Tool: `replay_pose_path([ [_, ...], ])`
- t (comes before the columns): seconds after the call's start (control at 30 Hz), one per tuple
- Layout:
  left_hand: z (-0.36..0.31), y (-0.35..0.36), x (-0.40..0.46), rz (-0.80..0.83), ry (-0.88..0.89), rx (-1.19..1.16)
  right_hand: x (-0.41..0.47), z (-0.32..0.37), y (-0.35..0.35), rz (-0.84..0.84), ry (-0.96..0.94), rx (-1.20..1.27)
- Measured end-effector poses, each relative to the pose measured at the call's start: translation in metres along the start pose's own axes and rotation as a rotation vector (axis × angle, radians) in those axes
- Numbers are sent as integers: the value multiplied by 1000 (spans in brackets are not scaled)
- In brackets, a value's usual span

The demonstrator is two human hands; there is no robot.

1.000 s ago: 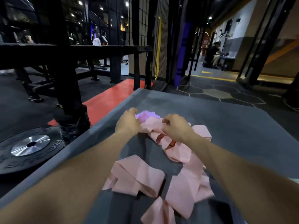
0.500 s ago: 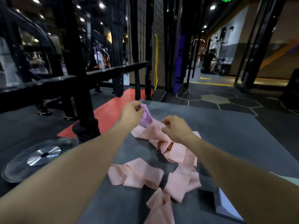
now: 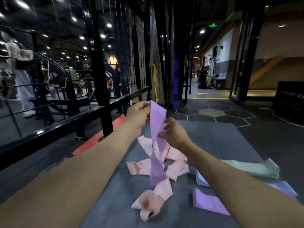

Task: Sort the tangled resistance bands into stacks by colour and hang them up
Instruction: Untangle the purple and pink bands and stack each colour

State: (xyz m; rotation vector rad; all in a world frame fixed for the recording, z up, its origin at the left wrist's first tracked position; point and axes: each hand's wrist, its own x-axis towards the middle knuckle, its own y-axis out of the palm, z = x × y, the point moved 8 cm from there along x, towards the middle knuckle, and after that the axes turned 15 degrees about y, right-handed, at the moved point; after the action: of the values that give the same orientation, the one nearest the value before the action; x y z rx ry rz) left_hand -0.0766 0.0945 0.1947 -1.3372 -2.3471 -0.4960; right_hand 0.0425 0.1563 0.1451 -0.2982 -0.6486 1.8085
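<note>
A purple resistance band (image 3: pixel 157 145) hangs in the air above the grey mat (image 3: pixel 222 140). My left hand (image 3: pixel 139 113) pinches its top end. My right hand (image 3: pixel 172 132) grips it a little lower down. Its lower end dangles over a tangle of pink bands (image 3: pixel 171 163) lying on the mat. A folded purple band (image 3: pixel 209 203) lies at the near right, beside a pale blue band (image 3: pixel 201 179) and a pale green band (image 3: pixel 253 167), all partly hidden by my right arm.
A black metal rack with a low rail (image 3: pixel 69 119) stands along the left, with a red floor strip (image 3: pixel 102 135) beside the mat. A black wire grid panel (image 3: pixel 148 66) rises behind. A person (image 3: pixel 204 78) crouches far back in the corridor.
My left hand has lifted the purple band up out of the pink tangle, and my right hand has left the pink bands and taken hold of the purple one. The camera has tilted up.
</note>
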Motion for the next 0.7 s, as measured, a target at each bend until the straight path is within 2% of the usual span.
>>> replay_pose_path([
  [0.2,12,15,-72,22,-165,-222,-48,-42,-12,60,163,39],
  [0.33,25,26,-108,118,-212,-237,-69,-64,-22,57,159,33],
  [0.53,68,21,-153,85,-358,-199,-84,-110,-47,-57,183,113],
  [0.7,95,30,-181,56,-430,-252,-96,-149,-58,-43,218,33],
])
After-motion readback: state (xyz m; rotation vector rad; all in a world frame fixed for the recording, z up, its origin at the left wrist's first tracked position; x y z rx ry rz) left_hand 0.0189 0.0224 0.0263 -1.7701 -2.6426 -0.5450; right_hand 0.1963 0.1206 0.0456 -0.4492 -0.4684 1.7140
